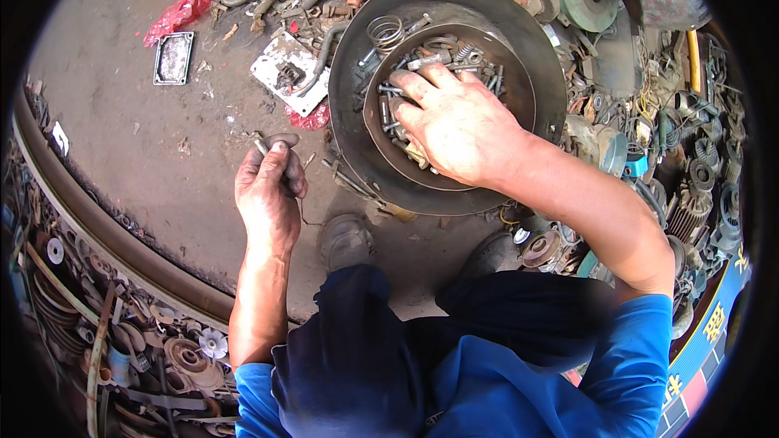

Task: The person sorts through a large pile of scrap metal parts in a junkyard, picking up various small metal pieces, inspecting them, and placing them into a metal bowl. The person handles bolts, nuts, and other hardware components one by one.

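My left hand (274, 178) is closed, pinching a short grey metal bolt (260, 143) between thumb and fingers over the ground. Its far end sticks out past the fingertips. My right hand (454, 118) reaches into a round metal bowl (531, 105), fingers spread over loose bolts (497, 75) and small springs. Part of that pile is hidden beneath the palm. The bowl sits inside a larger dark metal pan (552, 126), where a coil spring (385, 32) and several more bolts lie between the two rims.
Left of the pan lie a white plate (288, 73) with a dark part on it, a rectangular gasket frame (174, 58) and red plastic (182, 10). Scrap metal parts (698, 170) crowd the right side. A curved rail (122, 231) runs along the left, with more scrap beyond.
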`<state>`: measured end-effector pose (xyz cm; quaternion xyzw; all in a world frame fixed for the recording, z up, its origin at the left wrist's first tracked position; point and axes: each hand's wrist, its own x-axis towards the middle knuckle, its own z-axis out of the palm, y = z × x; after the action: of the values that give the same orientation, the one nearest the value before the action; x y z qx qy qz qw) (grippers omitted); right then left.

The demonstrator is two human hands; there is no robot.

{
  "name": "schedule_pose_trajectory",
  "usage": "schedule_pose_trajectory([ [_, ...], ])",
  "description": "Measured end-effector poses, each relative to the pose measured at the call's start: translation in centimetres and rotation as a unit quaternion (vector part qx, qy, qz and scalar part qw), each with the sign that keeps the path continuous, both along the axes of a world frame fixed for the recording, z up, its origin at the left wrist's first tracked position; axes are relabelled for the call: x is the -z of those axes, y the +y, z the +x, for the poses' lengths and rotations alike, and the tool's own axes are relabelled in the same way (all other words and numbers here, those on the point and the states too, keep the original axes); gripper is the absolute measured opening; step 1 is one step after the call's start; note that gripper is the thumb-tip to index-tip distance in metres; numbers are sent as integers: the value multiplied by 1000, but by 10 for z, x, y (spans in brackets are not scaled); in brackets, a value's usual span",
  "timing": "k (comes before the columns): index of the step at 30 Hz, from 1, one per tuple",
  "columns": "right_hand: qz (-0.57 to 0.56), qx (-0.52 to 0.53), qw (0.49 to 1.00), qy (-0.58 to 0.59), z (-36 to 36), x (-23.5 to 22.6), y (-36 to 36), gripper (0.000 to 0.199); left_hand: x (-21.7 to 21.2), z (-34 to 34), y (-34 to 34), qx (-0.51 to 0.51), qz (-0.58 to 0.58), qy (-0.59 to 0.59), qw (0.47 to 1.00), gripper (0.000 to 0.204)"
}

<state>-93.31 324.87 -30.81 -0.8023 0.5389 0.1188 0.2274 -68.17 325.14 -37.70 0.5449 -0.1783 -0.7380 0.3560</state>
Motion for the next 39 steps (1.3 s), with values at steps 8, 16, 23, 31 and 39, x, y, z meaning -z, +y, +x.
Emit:
schedule_pose_trajectory([
  [8, 17, -97, 994, 36, -26, -8, 7, 20, 0, 4, -1, -18, 0, -7, 1000, 20],
  [16, 15, -108, 992, 59, -36, -39, 9, 11, 2, 5, -1, -28, 0, -1, 1000, 19],
  [23, -14, -53, 997, 62, -38, -19, 9, 13, 2, 3, 2, 8, -17, -3, 1000, 22],
  [31, -222, 80, 970, -56, -49, -20, 1, 31, -1, 3, 5, 34, -13, -8, 999, 27],
  [39, -68, 173, 979, 83, -65, -23, -18, 24, -9, -2, 12, 83, -60, -37, 994, 22],
])
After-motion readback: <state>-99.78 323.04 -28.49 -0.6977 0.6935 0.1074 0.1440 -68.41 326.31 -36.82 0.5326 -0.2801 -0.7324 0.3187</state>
